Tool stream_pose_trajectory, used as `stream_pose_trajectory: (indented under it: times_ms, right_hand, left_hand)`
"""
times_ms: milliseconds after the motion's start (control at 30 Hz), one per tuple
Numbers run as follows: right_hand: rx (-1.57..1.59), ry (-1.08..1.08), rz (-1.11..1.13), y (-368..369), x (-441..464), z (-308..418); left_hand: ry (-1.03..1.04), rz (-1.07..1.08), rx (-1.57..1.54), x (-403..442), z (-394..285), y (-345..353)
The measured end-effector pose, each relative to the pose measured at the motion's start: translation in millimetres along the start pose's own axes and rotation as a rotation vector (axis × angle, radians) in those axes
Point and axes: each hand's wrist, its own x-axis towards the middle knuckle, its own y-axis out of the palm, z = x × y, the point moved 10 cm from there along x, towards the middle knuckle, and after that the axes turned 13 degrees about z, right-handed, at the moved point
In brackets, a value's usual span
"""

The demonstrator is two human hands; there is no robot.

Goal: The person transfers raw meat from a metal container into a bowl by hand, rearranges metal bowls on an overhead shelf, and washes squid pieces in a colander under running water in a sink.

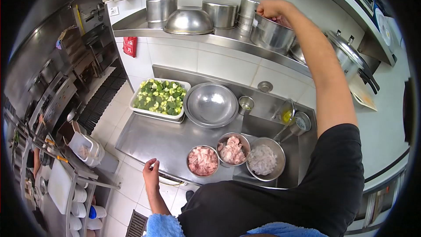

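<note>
My right hand [275, 9] is up at the wall shelf, its fingers curled over the rim of a deep steel pot [272, 35]; what they grip inside is hidden. My left hand [151, 170] hangs low beside the counter's front edge, fingers loosely bent and apart, holding nothing. On the steel counter [153, 134], a bowl of pink raw meat [203, 161] is nearest to it. Beside that stand a second bowl of meat [233, 150] and a bowl of whitish translucent pieces [263, 159]. Behind them are a wide empty steel bowl [211, 104] and a white tub of broccoli [160, 98].
The wall shelf [228, 38] also bears several pots and an upturned bowl [189, 21]. A pressure cooker [344, 52] stands at the right. Near the sink are a small steel cup [246, 103] and a jug with yellow liquid [286, 115]. A bin [87, 151] stands left.
</note>
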Motion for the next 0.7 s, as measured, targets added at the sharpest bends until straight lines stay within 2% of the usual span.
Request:
stream_pose_trajectory:
  times_ms: [133, 533, 700]
  right_hand:
    - [0.109, -0.046, 0.057, 0.0, -8.1, -2.5]
    - [0.398, 0.034, 0.142, 2.6, -37.8, -9.8]
    - [0.378, 0.025, 0.1, 2.3, -40.0, -13.9]
  left_hand:
    - [-0.07, -0.016, -0.011, -11.9, 19.7, -11.3]
    - [-0.051, 0.001, -0.002, -5.1, 32.2, -12.0]
    - [-0.095, 0.044, 0.019, -1.2, 41.1, -2.0]
